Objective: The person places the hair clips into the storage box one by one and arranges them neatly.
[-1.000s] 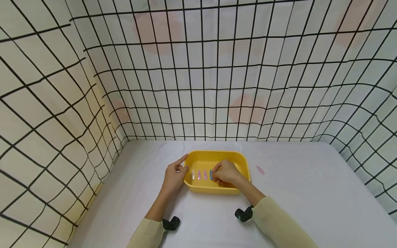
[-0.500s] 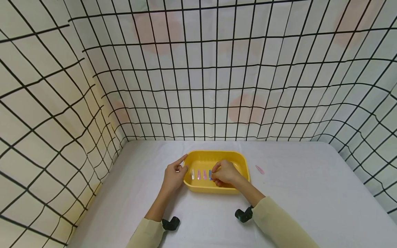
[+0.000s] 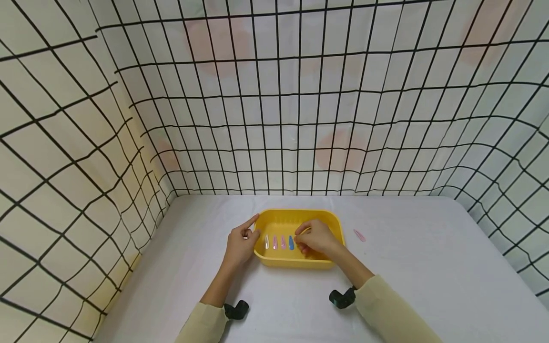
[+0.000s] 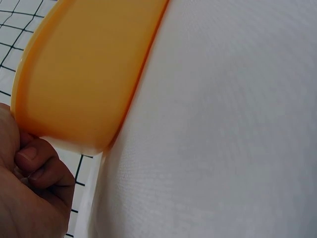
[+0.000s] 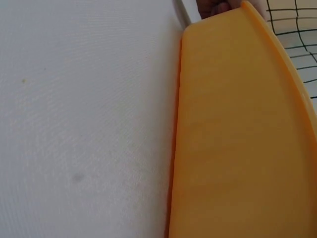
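In the head view a yellow tray [image 3: 296, 263] stands on the white table. My left hand [image 3: 241, 244] holds its left end, thumb over the rim and index finger along the corner; curled fingers [image 4: 47, 168] show against the outer wall in the left wrist view. Inside lies a row of snap hair clips: a whitish one [image 3: 267, 242], a pink one [image 3: 275, 242], another pink one [image 3: 283, 242] and a blue one [image 3: 291, 242]. Just right of the blue clip, my right hand [image 3: 317, 237] hovers with loosely bent fingers, nothing visible in them.
One more pink hair clip [image 3: 360, 235] lies on the table [image 3: 429, 267] to the right of the tray. Behind the table and along both sides rises a white cloth wall with a black grid [image 3: 279, 124].
My right hand has let go of the blue clip and drawn slightly right, leaving the clip in full view in the row. The left hand has stayed on the tray's end.
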A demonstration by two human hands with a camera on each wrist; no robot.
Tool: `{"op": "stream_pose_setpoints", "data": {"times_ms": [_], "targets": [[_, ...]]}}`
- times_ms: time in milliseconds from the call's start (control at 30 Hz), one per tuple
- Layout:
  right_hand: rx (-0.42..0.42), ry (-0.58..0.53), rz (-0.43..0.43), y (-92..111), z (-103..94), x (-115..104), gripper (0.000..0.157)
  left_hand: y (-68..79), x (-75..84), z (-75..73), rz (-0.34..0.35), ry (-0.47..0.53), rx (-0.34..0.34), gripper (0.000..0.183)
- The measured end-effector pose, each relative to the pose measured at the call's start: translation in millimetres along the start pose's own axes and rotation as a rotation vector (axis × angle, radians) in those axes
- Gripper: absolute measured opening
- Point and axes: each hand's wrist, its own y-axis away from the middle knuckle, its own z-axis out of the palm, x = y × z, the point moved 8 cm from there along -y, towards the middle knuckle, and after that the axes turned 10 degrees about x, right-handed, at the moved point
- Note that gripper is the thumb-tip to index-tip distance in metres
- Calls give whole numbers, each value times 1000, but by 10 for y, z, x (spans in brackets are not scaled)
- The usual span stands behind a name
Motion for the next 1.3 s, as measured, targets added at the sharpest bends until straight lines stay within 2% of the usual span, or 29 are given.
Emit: {"op": "stream_pose_setpoints", "data": {"times_ms": [333,700,1000,1300], "targets": [[-1,-3,-48,82,-218,-51,20,23,-6,13,-17,-17,3,49],[32,-2,-174,119,-663,-104,25,8,-34,29,-28,-27,4,48],[47,-49,-161,120,-964,39,34,4,-51,-5,-31,-25,7,49],[99,-11,-127,89,-1287,230,36,14,-37,18,-38,-22,7,49]]}}
